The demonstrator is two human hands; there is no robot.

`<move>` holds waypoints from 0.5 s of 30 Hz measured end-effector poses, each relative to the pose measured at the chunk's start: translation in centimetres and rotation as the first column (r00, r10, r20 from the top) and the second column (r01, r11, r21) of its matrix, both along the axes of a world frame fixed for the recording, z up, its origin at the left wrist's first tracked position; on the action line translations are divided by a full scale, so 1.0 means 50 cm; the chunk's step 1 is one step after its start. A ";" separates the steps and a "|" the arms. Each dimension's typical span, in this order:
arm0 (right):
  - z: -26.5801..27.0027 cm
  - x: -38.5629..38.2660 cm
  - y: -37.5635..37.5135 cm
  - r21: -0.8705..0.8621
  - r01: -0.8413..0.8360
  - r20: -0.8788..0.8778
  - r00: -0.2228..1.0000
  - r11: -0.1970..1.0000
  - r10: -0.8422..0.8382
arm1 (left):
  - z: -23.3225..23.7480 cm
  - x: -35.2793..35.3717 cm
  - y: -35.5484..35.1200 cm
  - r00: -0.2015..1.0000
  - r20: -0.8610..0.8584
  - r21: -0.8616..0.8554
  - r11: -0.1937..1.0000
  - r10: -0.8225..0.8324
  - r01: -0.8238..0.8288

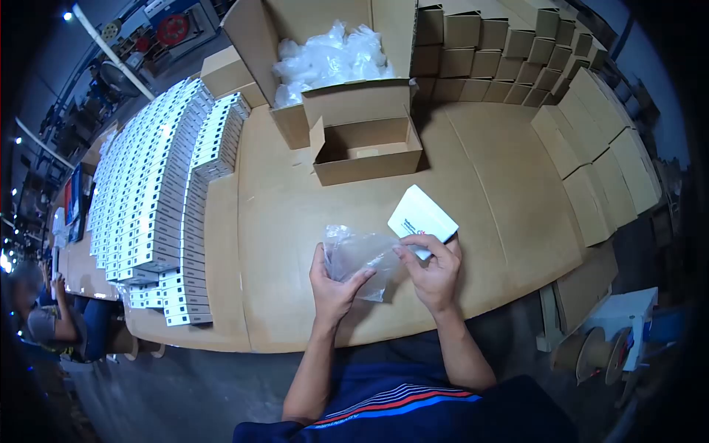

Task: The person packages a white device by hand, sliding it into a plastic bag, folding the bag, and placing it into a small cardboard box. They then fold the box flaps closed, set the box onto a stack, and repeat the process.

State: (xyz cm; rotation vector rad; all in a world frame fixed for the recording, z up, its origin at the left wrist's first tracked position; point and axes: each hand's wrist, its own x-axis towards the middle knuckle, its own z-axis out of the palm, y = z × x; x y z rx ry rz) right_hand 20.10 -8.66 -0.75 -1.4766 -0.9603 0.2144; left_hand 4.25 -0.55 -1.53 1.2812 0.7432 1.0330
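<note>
A clear plastic bag (362, 257) is held above the cardboard-covered table (284, 199). My left hand (336, 292) is closed on the bag's left side, with the thumb across its front. My right hand (434, 275) grips a small white box (421, 214) with printed text on its top face. The thumb and index finger of that hand pinch together at the bag's right edge. The other right fingers are partly hidden behind the white box. An open brown carton (369, 162) stands just beyond the hands, its flap raised.
A large box (295, 129) behind the carton contains many clear bags (336, 59). Stacked white boxes (159, 177) cover the left side. Brown cartons (480, 52) are piled at the back right, others (602, 155) at the right edge. A person (59, 317) sits far left.
</note>
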 end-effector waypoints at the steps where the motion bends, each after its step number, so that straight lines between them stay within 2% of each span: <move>1: 0.006 0.000 -0.001 0.003 0.014 0.060 0.998 1.000 -0.015 | -0.001 0.005 0.000 1.000 0.004 -0.005 1.000 0.001 -0.001; 3: 0.019 0.003 -0.002 0.017 0.038 0.179 0.983 0.999 -0.041 | -0.002 0.011 0.000 1.000 -0.002 -0.001 1.000 -0.001 0.001; 9: 0.027 0.009 -0.002 0.009 0.045 0.212 0.976 0.999 -0.046 | -0.003 0.015 0.000 1.000 -0.011 0.014 1.000 -0.008 0.008; 15: 0.028 0.014 0.003 0.080 0.009 0.256 0.966 0.997 -0.029 | -0.013 0.018 0.007 0.998 -0.067 0.050 0.999 0.001 0.002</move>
